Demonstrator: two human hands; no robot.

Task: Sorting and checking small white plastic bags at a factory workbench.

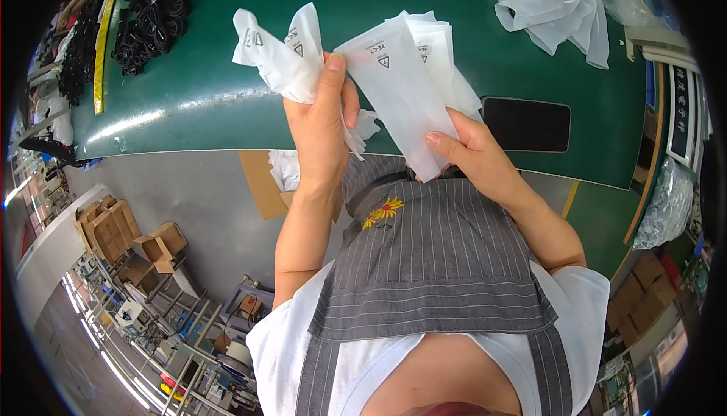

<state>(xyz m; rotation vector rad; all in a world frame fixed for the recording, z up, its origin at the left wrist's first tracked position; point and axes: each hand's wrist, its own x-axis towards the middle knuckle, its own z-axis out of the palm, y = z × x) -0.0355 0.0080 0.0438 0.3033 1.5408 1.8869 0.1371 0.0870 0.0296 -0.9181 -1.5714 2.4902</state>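
My left hand (324,117) is closed around a crumpled bunch of thin white plastic bags (284,56), whose ends stick out above and below the fist. Its thumb and forefinger also meet the upper left corner of a flat bag. That bag tops a fanned stack of white plastic bags (401,87) with small dark printed marks. Near its lower end, my right hand (473,147) pinches the stack, thumb on top and fingers behind. Both hands are over the front edge of the green table (219,52).
A black phone (526,124) lies right of my right hand. More white bags (553,7) are heaped at the back right. Bundles of black cables (155,15) lie at the back left beside a yellow strip (102,56). Below the table edge, an open cardboard box (261,185) holds white pieces.
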